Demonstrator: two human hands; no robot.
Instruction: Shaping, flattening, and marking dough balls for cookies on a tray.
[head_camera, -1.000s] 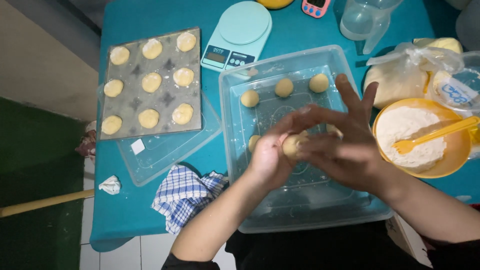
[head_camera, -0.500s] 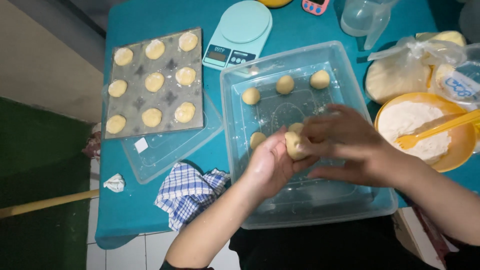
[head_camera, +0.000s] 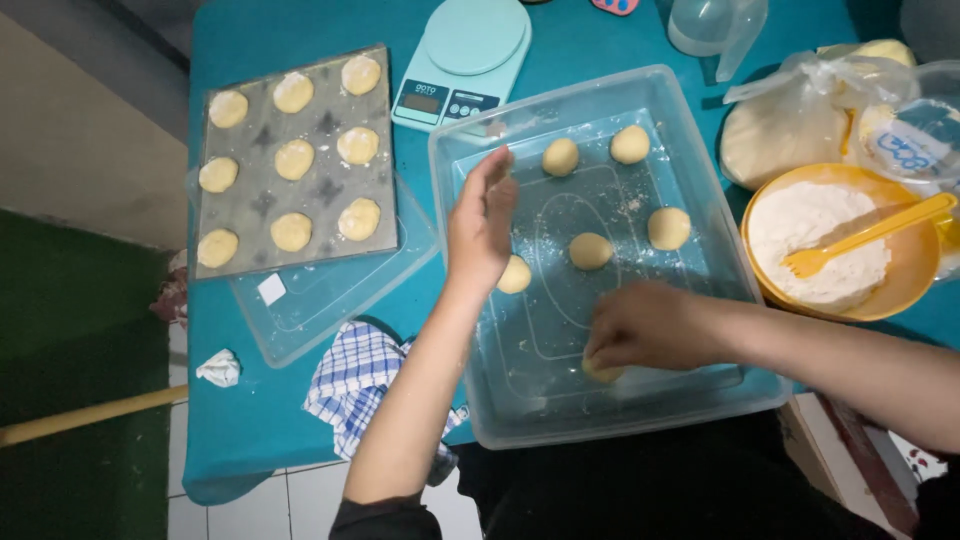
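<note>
Head view: right hand (head_camera: 640, 325) presses down on a dough ball (head_camera: 603, 371) at the floor of the clear plastic tub (head_camera: 700, 130), at 6 o'clock within it; grip closed over the ball, fingers curled on top. Left hand (head_camera: 482, 215) held upright above the tub's 9 o'clock edge, grip wide and holding nothing, palm flat. Five more dough balls (head_camera: 590, 251) lie apart across the tub floor. Baking tray (head_camera: 255, 205) with nine dough rounds sits at 10 o'clock on the teal counter (head_camera: 250, 420). Orange flour bowl (head_camera: 900, 290) with yellow fork at 3 o'clock. Kitchen scale (head_camera: 465, 60) at 12 o'clock. Checked cloth (head_camera: 355, 385) at 7 o'clock.
</note>
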